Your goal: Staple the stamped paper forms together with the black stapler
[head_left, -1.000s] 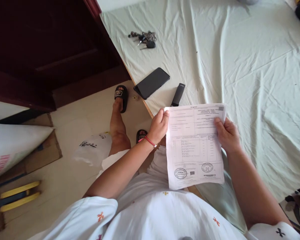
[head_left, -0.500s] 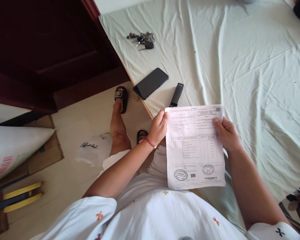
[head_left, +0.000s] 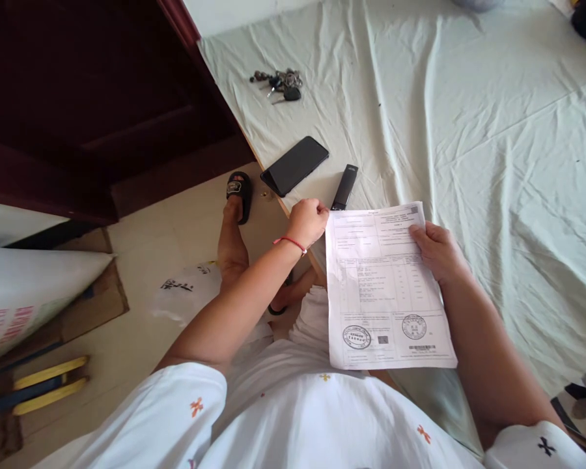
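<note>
While my right hand [head_left: 437,251] pinches the printed sheet [head_left: 383,286] at its upper right edge, I see the paper flat, thin, white, ruled into tables, two round stamps low down, hanging over my lap at the bed [head_left: 469,117] edge. My left hand [head_left: 308,221] is curled loosely, holding nothing, just beside the sheet's top left corner. A slim black stick-shaped device [head_left: 344,187] lies just past it, then a glossy black phone [head_left: 295,165], keys [head_left: 279,83] farther up. Bed cover is pale, wrinkled cloth, wide bare stretch to the right. Tile floor [head_left: 141,326] left, dark wood door [head_left: 88,98] beyond.
</note>
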`<control>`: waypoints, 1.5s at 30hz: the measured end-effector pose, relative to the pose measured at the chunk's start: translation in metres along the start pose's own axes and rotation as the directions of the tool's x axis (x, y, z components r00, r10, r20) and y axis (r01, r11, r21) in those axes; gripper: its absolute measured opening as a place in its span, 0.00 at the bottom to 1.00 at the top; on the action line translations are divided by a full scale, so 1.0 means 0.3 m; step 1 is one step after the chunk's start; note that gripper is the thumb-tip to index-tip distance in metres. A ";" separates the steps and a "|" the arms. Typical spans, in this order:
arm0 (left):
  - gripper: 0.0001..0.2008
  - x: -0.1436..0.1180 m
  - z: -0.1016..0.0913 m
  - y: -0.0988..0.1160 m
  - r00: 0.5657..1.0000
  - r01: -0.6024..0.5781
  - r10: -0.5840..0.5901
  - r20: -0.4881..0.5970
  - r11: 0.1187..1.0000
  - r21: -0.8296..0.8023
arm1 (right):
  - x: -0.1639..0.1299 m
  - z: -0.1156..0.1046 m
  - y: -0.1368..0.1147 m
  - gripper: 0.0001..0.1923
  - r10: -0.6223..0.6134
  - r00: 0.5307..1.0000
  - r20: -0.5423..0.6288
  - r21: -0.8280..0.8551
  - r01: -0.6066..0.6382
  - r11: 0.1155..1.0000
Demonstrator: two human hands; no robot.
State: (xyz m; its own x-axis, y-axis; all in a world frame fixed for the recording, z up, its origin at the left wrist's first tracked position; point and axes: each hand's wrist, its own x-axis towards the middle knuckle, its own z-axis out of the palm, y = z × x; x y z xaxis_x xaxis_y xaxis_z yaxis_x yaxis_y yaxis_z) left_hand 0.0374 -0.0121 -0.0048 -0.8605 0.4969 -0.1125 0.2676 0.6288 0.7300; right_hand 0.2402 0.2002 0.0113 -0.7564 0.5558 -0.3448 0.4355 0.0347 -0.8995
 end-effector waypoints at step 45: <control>0.20 -0.018 -0.076 0.061 0.850 -0.525 0.509 0.134 0.800 0.291 | -0.029 -0.010 0.051 0.18 -0.029 0.991 -0.128 -0.150 0.010 0.989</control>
State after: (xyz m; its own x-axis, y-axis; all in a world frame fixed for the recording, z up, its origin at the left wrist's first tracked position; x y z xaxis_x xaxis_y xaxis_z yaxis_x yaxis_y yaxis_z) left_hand 0.0371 -0.0170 0.0245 -0.5373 0.8227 0.1857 0.7918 0.4163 0.4469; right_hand 0.2550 0.1985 0.0012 -0.7001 0.6564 -0.2812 0.4963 0.1641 -0.8525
